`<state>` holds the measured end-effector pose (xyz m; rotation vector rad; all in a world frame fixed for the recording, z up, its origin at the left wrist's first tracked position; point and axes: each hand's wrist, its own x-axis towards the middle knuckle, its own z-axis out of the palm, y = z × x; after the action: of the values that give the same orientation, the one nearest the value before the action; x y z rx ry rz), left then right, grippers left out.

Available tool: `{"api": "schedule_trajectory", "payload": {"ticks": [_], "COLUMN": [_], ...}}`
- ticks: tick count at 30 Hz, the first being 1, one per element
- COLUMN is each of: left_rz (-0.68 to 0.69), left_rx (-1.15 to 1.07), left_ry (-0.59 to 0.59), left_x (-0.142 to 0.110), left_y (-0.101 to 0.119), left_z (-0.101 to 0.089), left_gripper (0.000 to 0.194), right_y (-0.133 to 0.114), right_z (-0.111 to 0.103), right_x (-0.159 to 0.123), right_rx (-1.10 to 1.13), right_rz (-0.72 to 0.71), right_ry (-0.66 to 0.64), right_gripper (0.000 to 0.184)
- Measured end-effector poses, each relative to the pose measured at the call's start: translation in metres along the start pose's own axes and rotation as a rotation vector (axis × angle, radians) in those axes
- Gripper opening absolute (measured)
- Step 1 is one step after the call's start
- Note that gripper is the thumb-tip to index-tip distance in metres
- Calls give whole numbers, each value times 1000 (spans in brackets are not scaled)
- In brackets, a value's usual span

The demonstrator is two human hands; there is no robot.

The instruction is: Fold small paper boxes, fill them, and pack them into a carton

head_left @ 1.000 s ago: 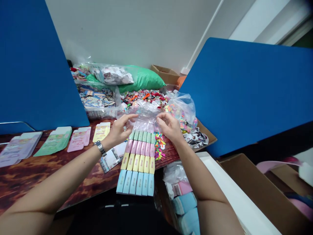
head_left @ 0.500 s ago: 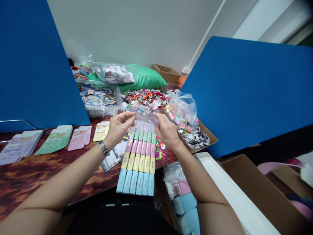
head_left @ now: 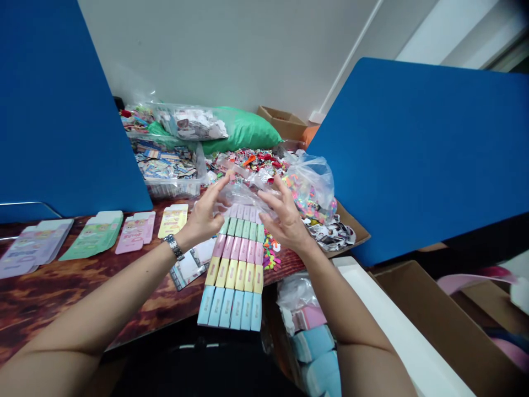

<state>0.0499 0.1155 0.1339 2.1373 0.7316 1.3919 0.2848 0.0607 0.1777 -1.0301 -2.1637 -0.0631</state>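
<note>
Rows of small pastel boxes (head_left: 234, 264), blue nearest me and then yellow, pink, green and purple, lie at the table's front edge. A clear plastic bag (head_left: 243, 194) reaches past their far end, its loose film crumpled; how far it covers the boxes I cannot tell. My left hand (head_left: 203, 216), with a metal watch on the wrist, is at the left of the film, fingers apart. On the other side my right hand (head_left: 285, 216) has its fingers spread over the film's right edge. Neither hand grips anything visible.
Flat stacks of purple (head_left: 39, 245), green (head_left: 94, 236), pink (head_left: 135, 232) and yellow cartons (head_left: 172, 220) line the table's left. Bins of cards (head_left: 167, 165) and a heap of trinkets (head_left: 252, 162) lie behind. Blue panels (head_left: 421, 154) flank the table; a carton (head_left: 438, 325) stands at right.
Both hands have let go of the bag's end and opened, fingers spreading apart. The film now lies looser beyond the purple boxes. The rows of boxes have hardly moved.
</note>
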Motion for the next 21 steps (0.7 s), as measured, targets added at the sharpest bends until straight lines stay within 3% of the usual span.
{"api": "schedule_trajectory", "payload": {"ticks": [3,8,11,16,21], "left_rz": [158,414,352,76,87], "left_rx": [113,317,296,265,309], "left_ry": [-19,-69,-4,269,215], "left_x": [2,4,6,23,47], "left_y": [2,7,8,2,-10], "left_z": [6,14,17,19,13], "left_gripper": [96,95,84,49,55], "right_y": [-3,11,22,41,56], "right_z": [3,22,38,39,13], "right_x": [4,4,-1,-6,-5], "right_rx": [-44,-63,-182,-399,-396], "right_rz": [59,350,349,249,79], "right_ry": [39,123,152,186,1], "right_gripper": [26,24,28,33,39]}}
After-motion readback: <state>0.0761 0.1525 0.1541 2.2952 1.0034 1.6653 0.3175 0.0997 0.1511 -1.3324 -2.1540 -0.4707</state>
